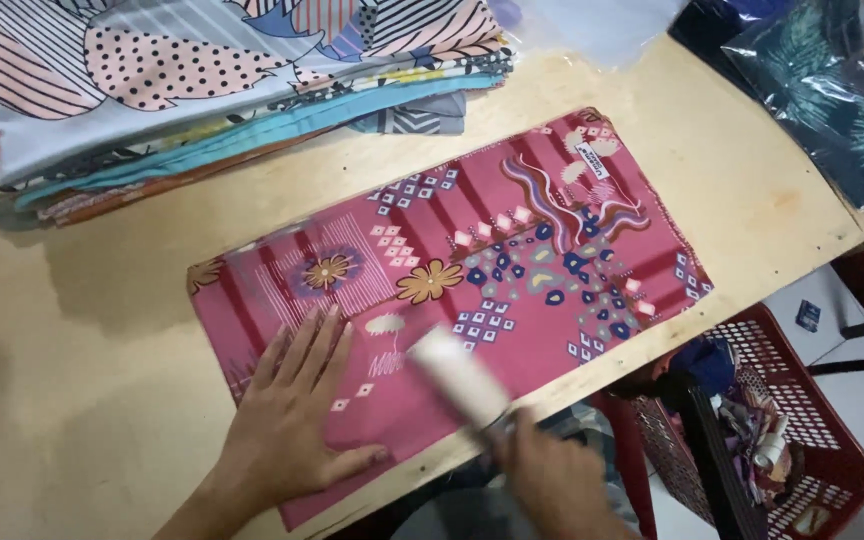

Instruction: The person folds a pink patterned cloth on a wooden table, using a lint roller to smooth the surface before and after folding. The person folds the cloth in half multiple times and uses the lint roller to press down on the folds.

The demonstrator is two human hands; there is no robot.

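Pink floral-patterned cloth (512,260), white roller (457,375)

Left hand (292,425) flattens pink cloth (512,250); right hand (557,480) holds a white roller (457,375).

Smooth printed cloth (512,250), matt wooden table (102,350)

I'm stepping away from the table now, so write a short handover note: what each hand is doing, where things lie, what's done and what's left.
Left hand: flat, palm down on the folded pink patterned cloth, pinning its near end.
Right hand: grips a white lint roller, blurred, its head on the cloth.
The cloth lies flat on the wooden table; a stack of folded fabrics sits at the far side; a red basket stands by the table.
Done: cloth laid out.
Left: I cannot tell how much is rolled.
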